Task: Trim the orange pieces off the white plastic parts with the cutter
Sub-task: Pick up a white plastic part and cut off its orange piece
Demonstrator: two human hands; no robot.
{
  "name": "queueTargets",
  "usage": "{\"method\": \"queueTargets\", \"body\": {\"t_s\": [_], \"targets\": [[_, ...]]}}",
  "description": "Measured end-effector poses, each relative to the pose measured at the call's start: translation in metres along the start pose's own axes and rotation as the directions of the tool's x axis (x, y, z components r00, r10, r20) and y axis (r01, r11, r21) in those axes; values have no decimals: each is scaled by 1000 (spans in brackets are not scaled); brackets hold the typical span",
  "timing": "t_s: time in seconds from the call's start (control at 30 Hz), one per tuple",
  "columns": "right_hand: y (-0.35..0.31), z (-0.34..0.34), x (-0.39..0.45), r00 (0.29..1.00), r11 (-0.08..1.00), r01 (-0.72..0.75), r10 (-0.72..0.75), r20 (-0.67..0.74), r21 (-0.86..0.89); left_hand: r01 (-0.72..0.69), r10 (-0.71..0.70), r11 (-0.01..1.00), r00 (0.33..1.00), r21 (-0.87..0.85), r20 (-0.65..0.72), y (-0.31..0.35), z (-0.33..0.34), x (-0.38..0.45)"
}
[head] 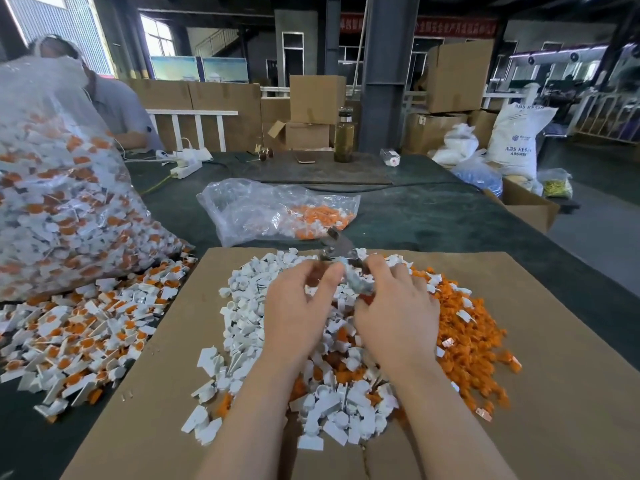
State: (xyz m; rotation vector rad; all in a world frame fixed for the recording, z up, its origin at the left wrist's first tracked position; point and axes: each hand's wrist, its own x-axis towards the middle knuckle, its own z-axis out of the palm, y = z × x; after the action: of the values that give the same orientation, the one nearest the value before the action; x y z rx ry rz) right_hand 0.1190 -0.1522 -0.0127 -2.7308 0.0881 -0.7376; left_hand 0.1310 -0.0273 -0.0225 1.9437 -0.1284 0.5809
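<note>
Brown cardboard sheet (519,393) covers the near part of a dark green table (433,216). On the cardboard, a pile of trimmed white plastic parts (249,306) lies at the centre, and a heap of cut orange pieces (474,337) lies just to its right. Both hands work over the far edge of the white pile. The left hand (298,306) curls its thumb and fingers round something small, which is blurred and cannot be made out. The right hand (394,306) grips the handles of the cutter (341,249), whose metal head points away toward the far side.

To the left, off the cardboard, a loose pile of untrimmed parts (79,334), white with orange attached, spills onto the table from a large clear bag (59,188) packed with more. Farther back at centre lies a smaller clear bag (273,211) holding orange and white bits. Another person (114,105) sits at the far left behind the large bag.
</note>
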Motion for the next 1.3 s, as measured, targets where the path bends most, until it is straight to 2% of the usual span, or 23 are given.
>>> {"method": "queueTargets", "body": {"t_s": [0.07, 0.13, 0.2, 0.3, 0.47, 0.7, 0.87, 1.07, 1.3], "targets": [[11, -5, 2, 1000, 1000, -4, 4, 20, -6, -17, 22, 965, 1000, 262, -18, -11, -1, 1], [19, -9, 6, 997, 999, -43, 44, 68, -25, 69, -77, 850, 997, 522, -7, -18, -1, 0], [26, -11, 9, 982, 990, -117, 127, 140, -78, 136, -201, 767, 979, 627, 33, -22, -2, -2], [33, -11, 8, 956, 974, -169, 199, 215, -148, 147, -245, 755, 967, 639, 68, -25, -5, -1], [35, -3, 8, 928, 968, -151, 209, 309, -199, 96, -154, 788, 987, 608, 43, -23, -7, 0], [30, 10, 6, 947, 969, -143, 193, 257, -201, 102, -141, 770, 990, 629, 11, -23, -8, -1], [34, 18, 7, 964, 972, -126, 167, 206, -196, 120, -145, 802, 989, 585, -5, -23, -8, 1], [35, 21, 8, 968, 971, -99, 145, 207, -217, 123, -164, 746, 986, 655, 1, -26, -5, 2], [33, 20, 7, 972, 973, -97, 138, 192, -209, 157, -188, 800, 982, 580, -6, -24, -6, 3]]}}
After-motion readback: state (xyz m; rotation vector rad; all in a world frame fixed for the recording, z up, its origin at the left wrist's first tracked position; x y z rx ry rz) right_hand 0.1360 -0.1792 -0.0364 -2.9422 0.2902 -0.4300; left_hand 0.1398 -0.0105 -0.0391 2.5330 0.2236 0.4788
